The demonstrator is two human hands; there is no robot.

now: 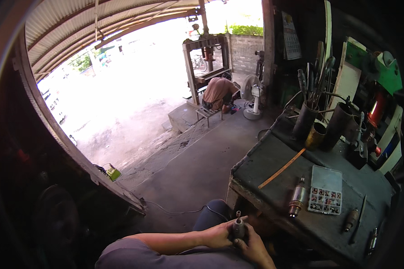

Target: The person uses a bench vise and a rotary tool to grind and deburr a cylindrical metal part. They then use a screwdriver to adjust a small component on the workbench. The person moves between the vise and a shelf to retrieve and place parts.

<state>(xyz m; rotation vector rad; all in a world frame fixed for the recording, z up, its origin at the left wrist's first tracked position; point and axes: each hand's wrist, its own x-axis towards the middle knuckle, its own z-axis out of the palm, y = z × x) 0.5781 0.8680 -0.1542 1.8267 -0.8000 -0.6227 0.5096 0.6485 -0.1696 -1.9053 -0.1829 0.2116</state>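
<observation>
At the bottom centre, over my lap, a dark cylindrical tool (239, 227) with a short metal tip stands upright between my hands. My left hand (219, 234) is closed on it from the left. My right hand (252, 249) grips it from the right, thumb across its lower part. On the dark workbench (269, 163) to my right lie a metal armature (297, 196), a clear compartment box (325, 197) of small parts with its lid open, a small cylindrical tool (351, 219), a long thin tool (358, 219) and an orange ruler (281, 167).
Tool cans (305, 119) stand at the bench's back. Beyond are a white fan (256, 103) and a crouching person (217, 92) by a metal press (188, 71) at a concrete step. A grey cable (168, 210) crosses the floor. A green object (113, 174) sits by the left doorframe.
</observation>
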